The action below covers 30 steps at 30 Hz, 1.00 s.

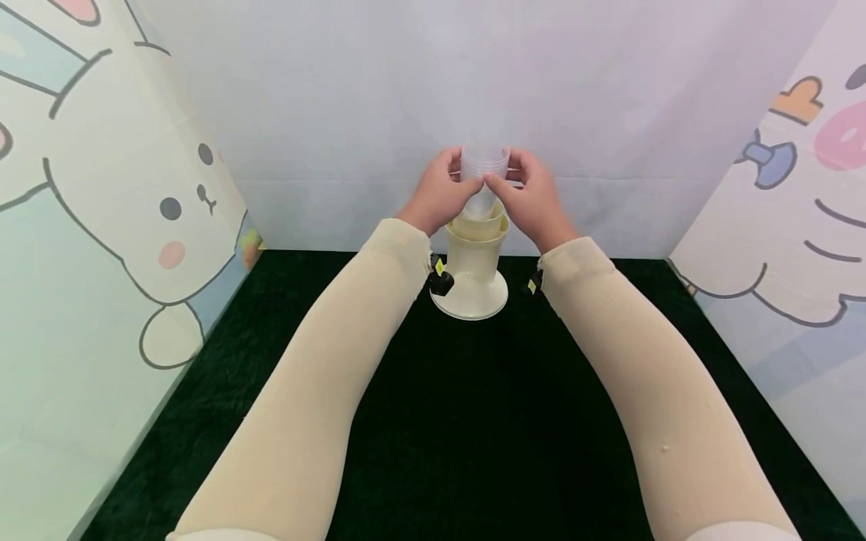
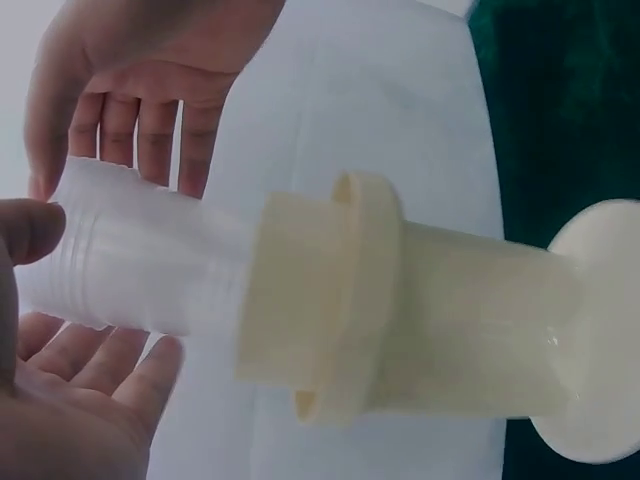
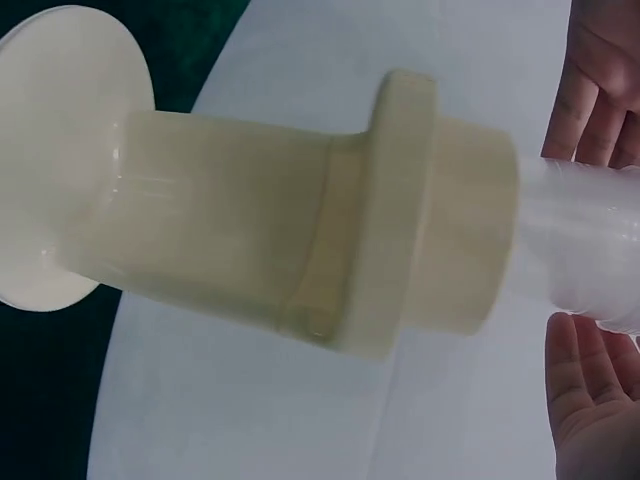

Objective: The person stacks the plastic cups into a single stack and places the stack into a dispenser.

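Observation:
A stack of clear plastic cups, nested rim over rim, stands upright between both hands in the head view. My left hand holds it from the left, thumb on the near side and fingers around the far side. From the right, my right hand grips it the same way, the two thumbtips close together. Below is a cream cup holder, a tube with a wider collar and a round base. The stack's lower end is at the holder's mouth; how deep it sits is hidden.
Dark green cloth covers the table, and the holder's round base stands near its back edge. A white curtain hangs right behind. Cartoon-printed panels flank both sides.

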Motion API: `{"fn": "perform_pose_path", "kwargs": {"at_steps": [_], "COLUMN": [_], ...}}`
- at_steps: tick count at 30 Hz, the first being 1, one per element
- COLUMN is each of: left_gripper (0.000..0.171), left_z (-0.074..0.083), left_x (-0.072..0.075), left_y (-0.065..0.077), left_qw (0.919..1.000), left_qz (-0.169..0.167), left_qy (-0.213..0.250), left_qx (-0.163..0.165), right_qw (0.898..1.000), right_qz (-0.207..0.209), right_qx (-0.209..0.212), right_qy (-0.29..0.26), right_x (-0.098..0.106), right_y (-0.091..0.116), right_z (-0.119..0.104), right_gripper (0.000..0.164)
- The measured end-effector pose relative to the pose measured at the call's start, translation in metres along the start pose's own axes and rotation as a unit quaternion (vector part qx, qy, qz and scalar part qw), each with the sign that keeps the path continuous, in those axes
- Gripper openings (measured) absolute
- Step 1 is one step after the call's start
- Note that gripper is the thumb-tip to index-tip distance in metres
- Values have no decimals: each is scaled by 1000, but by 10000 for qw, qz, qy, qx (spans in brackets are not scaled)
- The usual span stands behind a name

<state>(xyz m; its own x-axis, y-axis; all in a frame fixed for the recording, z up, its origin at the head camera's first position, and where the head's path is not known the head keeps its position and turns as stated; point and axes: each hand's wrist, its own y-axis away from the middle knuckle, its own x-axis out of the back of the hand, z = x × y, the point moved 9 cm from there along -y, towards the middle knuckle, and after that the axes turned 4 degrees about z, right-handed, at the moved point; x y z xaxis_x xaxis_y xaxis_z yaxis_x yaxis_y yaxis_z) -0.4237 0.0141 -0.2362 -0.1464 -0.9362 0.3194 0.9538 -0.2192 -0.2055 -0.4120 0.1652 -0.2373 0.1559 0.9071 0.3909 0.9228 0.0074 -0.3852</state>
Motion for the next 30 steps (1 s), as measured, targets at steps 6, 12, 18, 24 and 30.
{"fn": "perform_pose_path", "kwargs": {"at_steps": [6, 12, 18, 24, 30], "left_gripper": [69, 67, 68, 75, 74], "left_z": [-23, -43, -57, -57, -56], "left_x": [-7, -13, -17, -18, -16], "left_y": [3, 4, 6, 6, 4], "left_qw": [9980, 9942, 9947, 9949, 9926], "left_qz": [-37, -29, -126, -168, -74], "left_qy": [-570, -1022, -939, -926, -1106], "left_qx": [282, 338, 406, 368, 493], "right_qw": [9997, 9984, 9974, 9968, 9967], "right_qz": [-160, -302, -514, -475, -456], "right_qx": [-114, -227, -346, -502, -532], "right_qy": [134, 430, 374, 398, 420], "right_x": [-12, -20, -27, -25, -23], "right_y": [5, 10, 16, 14, 12], "right_z": [23, 41, 54, 58, 56], "right_gripper": [66, 68, 71, 76, 75]}}
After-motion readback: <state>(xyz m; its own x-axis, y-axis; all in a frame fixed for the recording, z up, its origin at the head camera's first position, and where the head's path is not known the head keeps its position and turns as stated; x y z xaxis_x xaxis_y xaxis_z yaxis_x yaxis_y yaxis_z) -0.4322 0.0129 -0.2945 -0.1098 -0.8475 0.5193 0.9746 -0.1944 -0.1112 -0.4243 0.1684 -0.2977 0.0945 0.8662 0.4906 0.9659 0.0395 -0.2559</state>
